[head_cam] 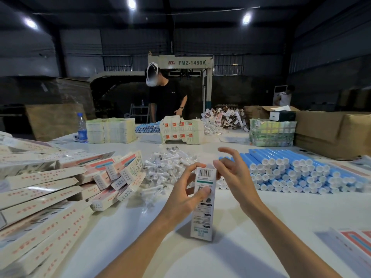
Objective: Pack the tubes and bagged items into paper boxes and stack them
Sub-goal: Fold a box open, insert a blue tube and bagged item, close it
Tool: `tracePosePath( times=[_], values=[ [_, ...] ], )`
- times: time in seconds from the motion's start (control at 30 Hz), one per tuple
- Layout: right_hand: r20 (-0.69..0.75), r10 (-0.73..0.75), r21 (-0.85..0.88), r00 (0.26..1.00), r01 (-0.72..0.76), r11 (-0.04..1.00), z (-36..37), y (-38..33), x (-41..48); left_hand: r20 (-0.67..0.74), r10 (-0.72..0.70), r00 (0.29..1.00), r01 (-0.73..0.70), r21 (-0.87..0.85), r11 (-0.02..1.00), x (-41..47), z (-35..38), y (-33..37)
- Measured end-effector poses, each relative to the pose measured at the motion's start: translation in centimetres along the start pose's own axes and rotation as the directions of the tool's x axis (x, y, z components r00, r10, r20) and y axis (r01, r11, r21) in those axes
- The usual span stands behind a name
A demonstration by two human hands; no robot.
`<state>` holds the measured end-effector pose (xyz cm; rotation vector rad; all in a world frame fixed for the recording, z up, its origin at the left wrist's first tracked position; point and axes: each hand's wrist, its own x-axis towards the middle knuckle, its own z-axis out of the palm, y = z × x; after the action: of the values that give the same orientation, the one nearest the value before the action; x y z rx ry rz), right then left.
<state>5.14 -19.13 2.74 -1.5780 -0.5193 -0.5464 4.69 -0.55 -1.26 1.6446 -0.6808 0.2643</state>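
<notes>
You worked at a white table (pixel 261 227) in a dim warehouse, with lamps overhead and a machine (pixel 190 63) behind another person (pixel 166 97) opposite. Your left hand (pixel 188 189) gripped a paper box (pixel 203 213) around its upper half. It stood on end mid-table, long axis nearly vertical, barcode end up. Your right hand (pixel 232 173) hung spread and empty beside its top. Blue tubes (pixel 291 169) lay stacked to the right, bagged items (pixel 168 167) just behind.

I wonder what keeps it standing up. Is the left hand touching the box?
Touching. The head view shows the left hand gripping the box: its thumb presses the printed front and its fingers wrap the left edge.
</notes>
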Motion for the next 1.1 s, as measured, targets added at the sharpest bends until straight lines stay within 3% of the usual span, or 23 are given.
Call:
tracePosePath(
  times=[0.33, 0.57, 0.8, 1.1],
  values=[
    [0.075, -0.139, -0.289, 0.987, 0.155, 0.945, -0.7, 0.2, 0.3, -0.047, 0.0, 0.999, 0.001, 0.03, 1.0, -0.1, 0.3, 0.2],
    [0.037, 0.029, -0.031, 0.999, -0.028, 0.999, -0.7, 0.0, 0.4, -0.044, 0.011, 0.999, -0.01, 0.027, 1.0, -0.2, 0.4, 0.4],
    [0.096, 0.199, 0.19, 0.975, -0.214, 0.958, -1.3, -0.5, 0.7, -0.027, 0.022, 0.999, -0.021, 0.015, 1.0, -0.2, 0.5, 0.7],
    [0.108, 0.238, 0.175, 0.965, -0.254, 0.951, -1.7, -1.3, 0.7, -0.012, -0.02, 1.0, 0.019, -0.038, 0.999, -0.4, 0.5, 0.8]
  ],
)
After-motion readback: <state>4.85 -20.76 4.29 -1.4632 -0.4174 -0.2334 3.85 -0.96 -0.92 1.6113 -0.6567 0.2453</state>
